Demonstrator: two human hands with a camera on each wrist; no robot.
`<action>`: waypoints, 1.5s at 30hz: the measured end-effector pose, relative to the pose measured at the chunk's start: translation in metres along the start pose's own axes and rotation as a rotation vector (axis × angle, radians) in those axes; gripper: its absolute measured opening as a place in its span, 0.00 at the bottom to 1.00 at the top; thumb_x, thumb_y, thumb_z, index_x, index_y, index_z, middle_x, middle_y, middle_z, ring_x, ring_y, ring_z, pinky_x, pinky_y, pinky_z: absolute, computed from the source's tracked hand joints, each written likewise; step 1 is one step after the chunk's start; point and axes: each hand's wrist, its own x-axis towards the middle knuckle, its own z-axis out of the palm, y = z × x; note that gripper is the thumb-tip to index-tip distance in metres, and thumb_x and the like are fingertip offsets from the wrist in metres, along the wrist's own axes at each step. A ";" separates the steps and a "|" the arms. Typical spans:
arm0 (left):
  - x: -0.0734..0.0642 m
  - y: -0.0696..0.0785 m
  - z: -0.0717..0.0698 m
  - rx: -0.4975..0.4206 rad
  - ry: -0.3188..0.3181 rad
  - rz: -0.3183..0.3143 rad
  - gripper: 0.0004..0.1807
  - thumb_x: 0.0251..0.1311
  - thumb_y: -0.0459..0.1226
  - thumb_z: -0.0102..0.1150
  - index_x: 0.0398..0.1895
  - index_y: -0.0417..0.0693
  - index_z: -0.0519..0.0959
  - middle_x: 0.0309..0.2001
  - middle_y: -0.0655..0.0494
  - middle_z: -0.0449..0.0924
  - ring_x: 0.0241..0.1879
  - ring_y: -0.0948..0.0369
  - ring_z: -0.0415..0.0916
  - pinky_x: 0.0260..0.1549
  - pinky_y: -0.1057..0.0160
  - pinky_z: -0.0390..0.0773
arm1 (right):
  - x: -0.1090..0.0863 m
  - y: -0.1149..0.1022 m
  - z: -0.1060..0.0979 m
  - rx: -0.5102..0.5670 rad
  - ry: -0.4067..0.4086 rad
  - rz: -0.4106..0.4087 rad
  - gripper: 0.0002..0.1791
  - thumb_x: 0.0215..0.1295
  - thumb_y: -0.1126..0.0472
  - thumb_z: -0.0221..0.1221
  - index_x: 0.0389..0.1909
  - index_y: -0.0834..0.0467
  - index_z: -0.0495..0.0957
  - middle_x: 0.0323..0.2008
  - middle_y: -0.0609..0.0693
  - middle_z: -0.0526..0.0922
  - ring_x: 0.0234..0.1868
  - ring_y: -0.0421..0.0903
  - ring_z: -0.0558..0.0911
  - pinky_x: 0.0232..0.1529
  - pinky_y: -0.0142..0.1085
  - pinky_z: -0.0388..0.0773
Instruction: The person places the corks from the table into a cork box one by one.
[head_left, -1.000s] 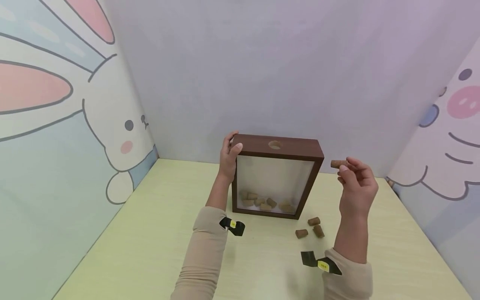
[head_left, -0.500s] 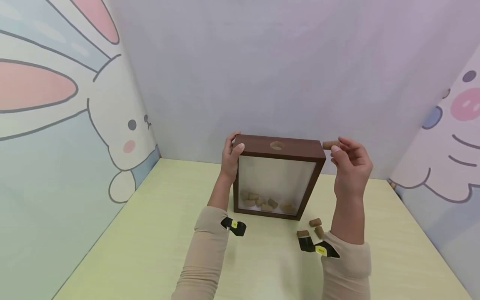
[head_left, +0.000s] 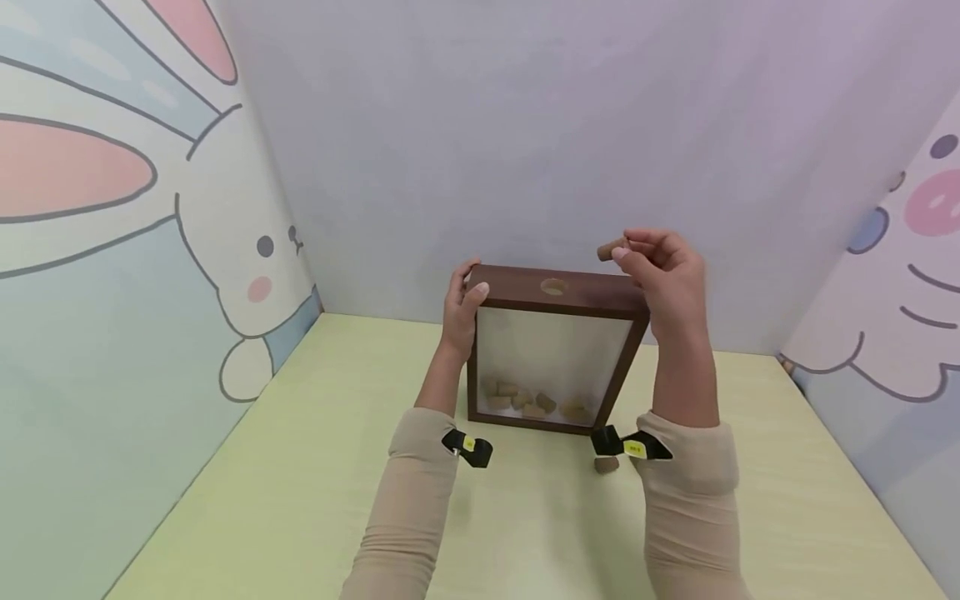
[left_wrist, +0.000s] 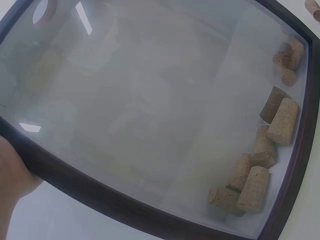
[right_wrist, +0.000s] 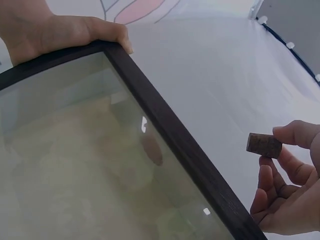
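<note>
A dark brown wooden box frame (head_left: 510, 283) with a clear front pane stands upright on the table, a round hole (head_left: 554, 287) in its top. My left hand (head_left: 459, 317) grips its upper left corner, thumb on the top edge. Between thumb and fingers, my right hand (head_left: 671, 279) pinches a cork (head_left: 611, 249) above the box's right end, to the right of the hole. The right wrist view shows that cork (right_wrist: 264, 145) tapered and held by one end. Several corks (left_wrist: 254, 187) lie at the bottom of the box, behind the pane.
One loose cork (head_left: 606, 465) lies on the pale yellow table (head_left: 525, 517) in front of the box, partly under the right wrist's black strap (head_left: 633, 446). A grey-white curtain wall (head_left: 420, 167) rises close behind the box. Cartoon-printed walls flank both sides.
My right hand has carried the cork up and left, from beside the box to over its top right end. My right forearm now covers some loose corks. The left hand keeps its grip.
</note>
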 end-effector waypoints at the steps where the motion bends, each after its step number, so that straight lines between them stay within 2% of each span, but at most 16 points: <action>1: 0.000 0.000 0.000 -0.004 -0.001 -0.001 0.44 0.47 0.59 0.50 0.67 0.47 0.59 0.64 0.53 0.55 0.50 0.59 0.60 0.50 0.56 0.60 | 0.002 -0.002 0.001 -0.046 -0.023 0.027 0.14 0.56 0.64 0.64 0.43 0.63 0.78 0.33 0.50 0.84 0.40 0.47 0.76 0.33 0.35 0.64; 5: 0.000 -0.001 0.001 -0.017 -0.006 0.000 0.44 0.47 0.59 0.50 0.67 0.46 0.58 0.59 0.49 0.60 0.48 0.60 0.61 0.48 0.58 0.62 | 0.013 -0.005 0.005 -0.203 -0.142 0.132 0.15 0.58 0.60 0.62 0.46 0.60 0.77 0.35 0.47 0.84 0.39 0.47 0.73 0.35 0.37 0.64; 8: 0.001 -0.002 0.001 -0.021 -0.012 0.006 0.44 0.48 0.58 0.50 0.67 0.46 0.58 0.58 0.49 0.60 0.47 0.59 0.61 0.48 0.58 0.62 | 0.021 -0.004 0.008 -0.322 -0.249 0.198 0.16 0.59 0.58 0.62 0.46 0.60 0.76 0.35 0.46 0.84 0.36 0.48 0.72 0.32 0.37 0.65; 12: 0.001 -0.003 0.001 -0.028 -0.012 0.008 0.44 0.48 0.58 0.51 0.67 0.47 0.58 0.57 0.50 0.61 0.47 0.60 0.62 0.48 0.58 0.62 | 0.032 0.000 0.013 -0.446 -0.402 0.283 0.17 0.58 0.56 0.63 0.45 0.60 0.76 0.35 0.48 0.82 0.35 0.48 0.74 0.31 0.37 0.67; 15: 0.000 -0.003 0.001 -0.039 -0.011 0.005 0.44 0.48 0.58 0.51 0.67 0.46 0.58 0.52 0.51 0.64 0.46 0.60 0.62 0.47 0.58 0.63 | 0.037 0.003 0.017 -0.503 -0.472 0.330 0.16 0.60 0.56 0.62 0.45 0.61 0.75 0.37 0.51 0.82 0.35 0.49 0.76 0.32 0.38 0.68; 17: -0.001 -0.003 0.001 -0.036 -0.014 0.005 0.43 0.48 0.57 0.50 0.67 0.46 0.58 0.51 0.53 0.64 0.46 0.60 0.63 0.47 0.59 0.63 | 0.041 0.002 0.020 -0.531 -0.494 0.349 0.15 0.60 0.57 0.61 0.45 0.62 0.74 0.37 0.52 0.81 0.36 0.50 0.76 0.33 0.39 0.69; 20: -0.001 -0.001 -0.001 -0.031 -0.022 0.009 0.42 0.50 0.55 0.49 0.68 0.44 0.57 0.53 0.52 0.63 0.45 0.59 0.62 0.46 0.59 0.63 | 0.046 0.000 0.023 -0.564 -0.514 0.373 0.15 0.60 0.60 0.61 0.45 0.63 0.74 0.37 0.53 0.82 0.32 0.50 0.74 0.32 0.40 0.67; 26: -0.001 0.009 -0.003 -0.039 -0.038 0.005 0.39 0.53 0.47 0.47 0.68 0.40 0.55 0.57 0.46 0.59 0.45 0.60 0.60 0.47 0.59 0.62 | 0.054 -0.004 0.027 -0.633 -0.589 0.409 0.14 0.59 0.63 0.60 0.45 0.63 0.75 0.35 0.53 0.82 0.32 0.48 0.74 0.31 0.38 0.67; 30: -0.003 0.011 -0.002 -0.042 -0.042 0.004 0.38 0.53 0.44 0.46 0.68 0.37 0.54 0.58 0.45 0.58 0.44 0.60 0.60 0.46 0.59 0.62 | 0.055 -0.004 0.028 -0.670 -0.625 0.417 0.15 0.58 0.63 0.62 0.45 0.63 0.75 0.33 0.54 0.81 0.31 0.49 0.74 0.31 0.38 0.67; 36: -0.004 0.005 0.001 -0.048 -0.025 0.003 0.40 0.51 0.49 0.48 0.68 0.42 0.57 0.55 0.50 0.60 0.44 0.61 0.60 0.45 0.60 0.62 | 0.057 -0.005 0.029 -0.699 -0.652 0.460 0.14 0.58 0.64 0.61 0.45 0.63 0.76 0.32 0.55 0.81 0.26 0.48 0.69 0.27 0.38 0.66; 41: -0.003 0.002 0.003 -0.030 -0.017 0.021 0.44 0.48 0.55 0.50 0.68 0.43 0.57 0.54 0.49 0.61 0.44 0.60 0.61 0.45 0.59 0.62 | 0.060 -0.007 0.030 -0.696 -0.663 0.517 0.14 0.59 0.65 0.60 0.46 0.63 0.75 0.32 0.55 0.82 0.24 0.46 0.69 0.25 0.36 0.64; 43: -0.003 0.001 0.003 -0.024 -0.012 0.022 0.45 0.48 0.57 0.50 0.68 0.41 0.57 0.53 0.49 0.61 0.44 0.60 0.61 0.45 0.59 0.62 | 0.060 -0.006 0.028 -0.694 -0.665 0.515 0.15 0.58 0.64 0.61 0.47 0.63 0.75 0.32 0.55 0.82 0.25 0.47 0.69 0.25 0.36 0.64; 45: -0.002 0.001 0.004 -0.022 -0.009 0.019 0.46 0.48 0.57 0.50 0.67 0.40 0.57 0.53 0.49 0.61 0.43 0.60 0.61 0.44 0.59 0.63 | 0.058 -0.006 0.025 -0.687 -0.659 0.478 0.16 0.59 0.63 0.60 0.47 0.62 0.75 0.34 0.55 0.81 0.28 0.48 0.71 0.28 0.38 0.66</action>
